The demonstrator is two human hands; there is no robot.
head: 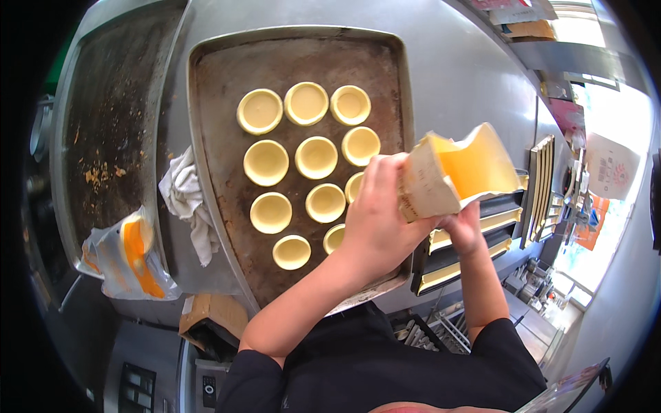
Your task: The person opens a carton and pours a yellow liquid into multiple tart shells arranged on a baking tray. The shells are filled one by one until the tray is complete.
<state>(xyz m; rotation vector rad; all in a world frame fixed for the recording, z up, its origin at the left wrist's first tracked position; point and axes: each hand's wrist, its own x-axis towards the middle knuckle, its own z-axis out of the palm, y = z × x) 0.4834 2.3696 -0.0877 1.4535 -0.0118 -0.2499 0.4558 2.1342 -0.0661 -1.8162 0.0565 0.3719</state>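
Note:
Both of my hands hold an open-topped, printed paperboard carton (pixel 431 180) above the right side of a baking tray. Its inside is yellow-orange; whether that is liquid or lining I cannot tell. My left hand (pixel 377 214) grips the carton's near left side, and my right hand (pixel 462 227) supports it from below and behind, its fingers partly hidden. Under them lies the worn metal baking tray (pixel 222 77), bearing rows of pale yellow tart shells (pixel 316 157). The left hand and forearm partly cover shells at the right of the lower rows.
Left of the tray lies a crumpled white cloth (pixel 188 196). Beyond it are a second dark tray (pixel 111 103) with crumbs and a plastic bag (pixel 131 258). Dark pans with pastry strips (pixel 501 222) sit at right. A cardboard box (pixel 214 315) stands below the counter edge.

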